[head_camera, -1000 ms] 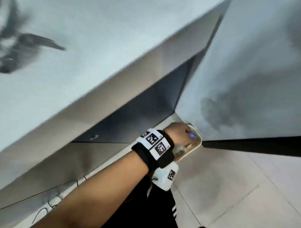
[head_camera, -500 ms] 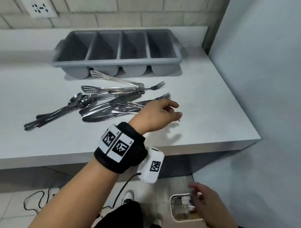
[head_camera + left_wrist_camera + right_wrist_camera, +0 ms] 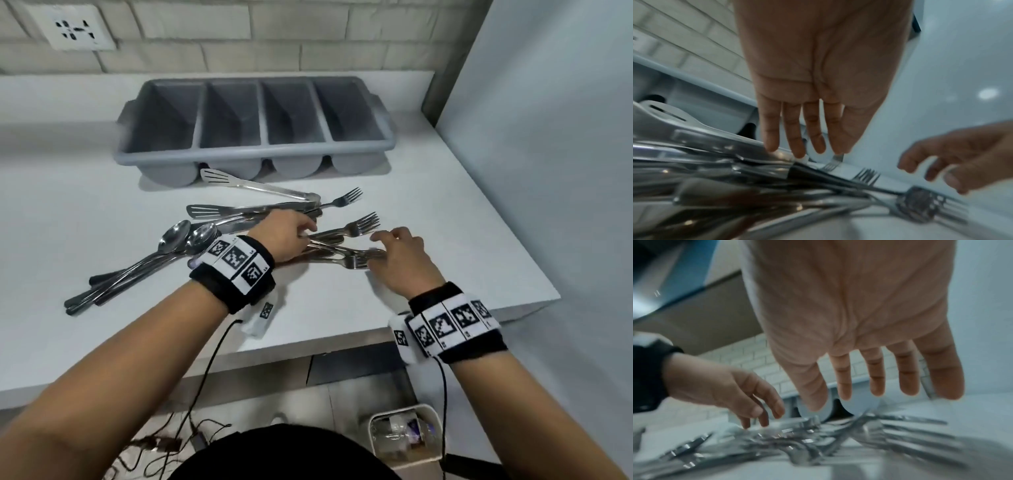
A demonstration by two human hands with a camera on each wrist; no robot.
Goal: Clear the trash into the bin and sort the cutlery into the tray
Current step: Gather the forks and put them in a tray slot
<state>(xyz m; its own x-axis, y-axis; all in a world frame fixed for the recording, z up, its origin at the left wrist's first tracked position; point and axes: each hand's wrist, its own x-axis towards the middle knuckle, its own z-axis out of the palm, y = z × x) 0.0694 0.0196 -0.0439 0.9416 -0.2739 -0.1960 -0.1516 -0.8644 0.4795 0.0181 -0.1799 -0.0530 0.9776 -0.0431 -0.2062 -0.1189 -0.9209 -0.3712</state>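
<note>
White countertop [image 3: 85, 192] against a brick wall, so you're at the sorting half of the job now: the bin [image 3: 404, 435] at the bottom right of the head view already has some trash in it, and I can't spot any loose trash on the counter. The grey tray [image 3: 255, 156] sits in the upper middle of the frame with all four compartments looking empty, and the whole heap of cutlery [image 3: 239, 222] lies just in front of it: spoons [image 3: 178, 236] to the left, tongs [image 3: 260, 186] near the tray, forks [image 3: 359, 224] in the middle. Your left hand [image 3: 289, 238] is down on the fork handles with fingers pretty straight, touching but not gripping as far as I can tell. Your right hand [image 3: 400, 257] hovers just over the fork tines, fingers loosely spread, holding nothing. Next move, I'd say: gather only the forks, pinch the bundle properly, then pick one compartment for them.
</note>
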